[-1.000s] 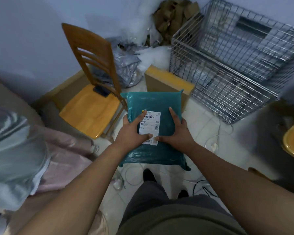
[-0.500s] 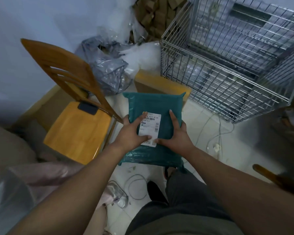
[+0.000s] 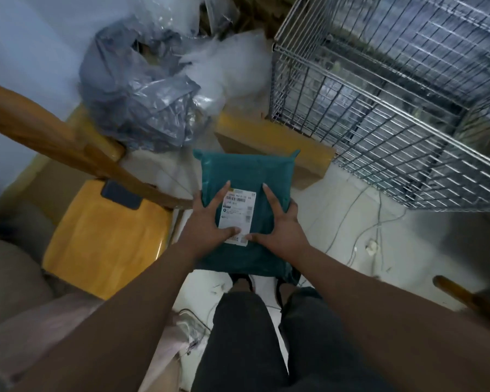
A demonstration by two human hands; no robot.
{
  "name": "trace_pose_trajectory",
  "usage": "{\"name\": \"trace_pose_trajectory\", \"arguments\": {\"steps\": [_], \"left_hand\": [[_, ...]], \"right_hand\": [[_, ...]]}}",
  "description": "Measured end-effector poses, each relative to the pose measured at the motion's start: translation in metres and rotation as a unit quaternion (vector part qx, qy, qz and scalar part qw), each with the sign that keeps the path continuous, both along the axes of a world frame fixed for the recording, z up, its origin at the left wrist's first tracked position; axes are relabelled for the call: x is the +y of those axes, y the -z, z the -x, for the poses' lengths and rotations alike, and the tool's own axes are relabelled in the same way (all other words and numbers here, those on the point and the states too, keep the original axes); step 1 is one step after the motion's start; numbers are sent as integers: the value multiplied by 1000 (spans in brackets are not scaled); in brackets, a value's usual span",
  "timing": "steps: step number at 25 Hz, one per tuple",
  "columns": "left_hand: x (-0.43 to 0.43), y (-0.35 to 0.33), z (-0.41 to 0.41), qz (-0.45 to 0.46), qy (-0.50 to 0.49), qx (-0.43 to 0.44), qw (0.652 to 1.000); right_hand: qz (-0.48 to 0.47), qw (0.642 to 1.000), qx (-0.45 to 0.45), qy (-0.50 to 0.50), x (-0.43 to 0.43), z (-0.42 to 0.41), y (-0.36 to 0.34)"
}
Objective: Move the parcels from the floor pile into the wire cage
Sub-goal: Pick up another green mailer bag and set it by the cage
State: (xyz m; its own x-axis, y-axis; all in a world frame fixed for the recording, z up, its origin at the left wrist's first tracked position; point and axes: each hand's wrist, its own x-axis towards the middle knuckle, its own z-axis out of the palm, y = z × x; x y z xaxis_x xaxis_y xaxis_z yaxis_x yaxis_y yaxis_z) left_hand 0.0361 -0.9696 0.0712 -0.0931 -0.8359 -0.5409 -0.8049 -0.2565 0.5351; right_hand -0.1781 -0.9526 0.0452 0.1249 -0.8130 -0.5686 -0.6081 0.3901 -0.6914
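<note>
A teal plastic mailer parcel [image 3: 246,171] with a white shipping label [image 3: 237,210] is held flat in front of me, above the floor. My left hand [image 3: 207,222] grips its left edge, thumb and forefinger lying on top across the label. My right hand [image 3: 283,227] grips the right edge the same way, its thumb nearly meeting the left thumb. The wire cage [image 3: 393,108] stands ahead to the right, its open top facing up. A cardboard box [image 3: 272,137] lies on the floor just beyond the parcel, beside the cage.
A wooden chair [image 3: 102,239] with a dark phone [image 3: 120,195] on its seat stands close on the left. Grey plastic bags [image 3: 136,91] and white wrapping are heaped behind it. White cables [image 3: 359,230] trail over the tiled floor. My legs are below.
I have stepped forward with the parcel; chair, bags and cage have come closer and lower in view. Both hands keep the same hold on the parcel.
</note>
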Motion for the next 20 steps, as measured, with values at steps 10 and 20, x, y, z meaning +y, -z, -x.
{"name": "trace_pose_trajectory", "arguments": {"steps": [10,20], "left_hand": [[-90,190,-51,-36,60,-27,997],[-127,346,-63,-50,94,-51,993]], "right_hand": [[-25,998,-2,66,-62,-60,188],[-24,996,30,76,-84,-78,340]]}}
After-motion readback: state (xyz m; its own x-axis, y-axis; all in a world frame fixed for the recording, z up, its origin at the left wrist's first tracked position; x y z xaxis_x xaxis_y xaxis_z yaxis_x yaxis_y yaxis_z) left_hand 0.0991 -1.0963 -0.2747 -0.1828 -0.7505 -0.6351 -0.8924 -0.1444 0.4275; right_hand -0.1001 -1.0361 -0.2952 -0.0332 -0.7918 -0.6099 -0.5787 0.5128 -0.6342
